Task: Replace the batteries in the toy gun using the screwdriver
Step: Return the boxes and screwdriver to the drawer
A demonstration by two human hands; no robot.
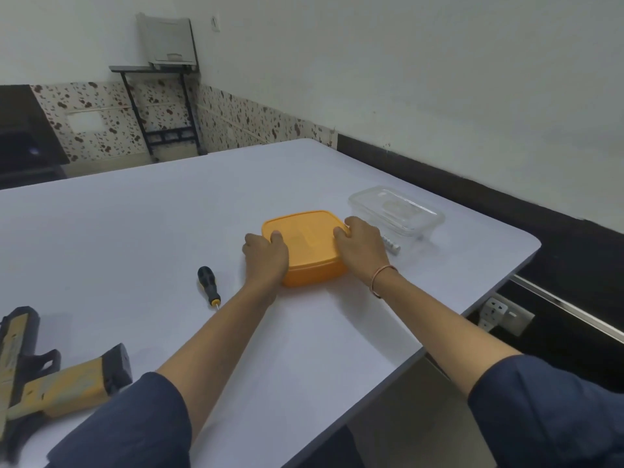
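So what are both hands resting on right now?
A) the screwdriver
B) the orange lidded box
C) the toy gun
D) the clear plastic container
B: the left hand and right hand grip opposite sides of the orange lidded box, while the toy gun, the screwdriver and the clear plastic container lie untouched on the table.

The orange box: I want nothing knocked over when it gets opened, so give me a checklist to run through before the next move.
1. Both hands on the orange box: ok, left hand and right hand grip opposite sides.
2. Lid closed: ok, it sits flush.
3. Screwdriver clear of the hands: ok, it lies apart to the left.
4. Toy gun within reach: ok, near table edge, left.
5. Clear container out of the way: not ok, close behind the right hand.
6. Batteries inside the box: cannot tell.
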